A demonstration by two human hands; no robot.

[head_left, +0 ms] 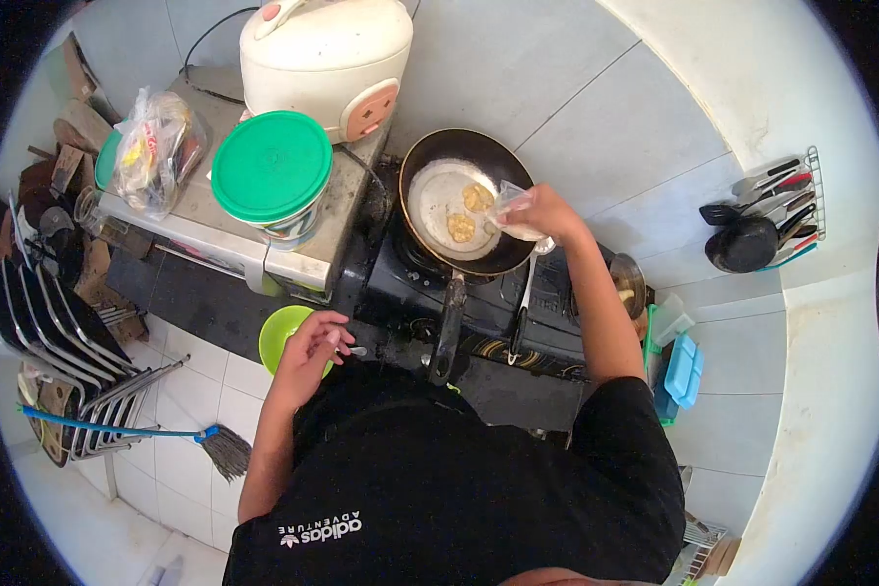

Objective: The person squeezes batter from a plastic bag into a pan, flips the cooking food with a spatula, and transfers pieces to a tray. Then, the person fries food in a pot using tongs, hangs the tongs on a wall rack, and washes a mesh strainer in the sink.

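A dark frying pan (420,205) sits on the black stove, its handle toward me. Two pale lumps of food, one of them a battered piece (461,228), lie on its whitish bottom. At the pan's right rim my right hand (547,213) is closed on a clear plastic bag (511,203) with something pale inside. My left hand (318,344) is over a green bowl (281,329) at the counter's front edge, its fingers apart and holding nothing visible. The bowl's contents are mostly hidden.
A white rice cooker (327,54) and a green-lidded bucket (272,166) stand on the left counter, beside a filled plastic bag (158,146). A ladle (526,303) lies right of the pan handle. Utensils and a small pan (742,246) hang on the right wall.
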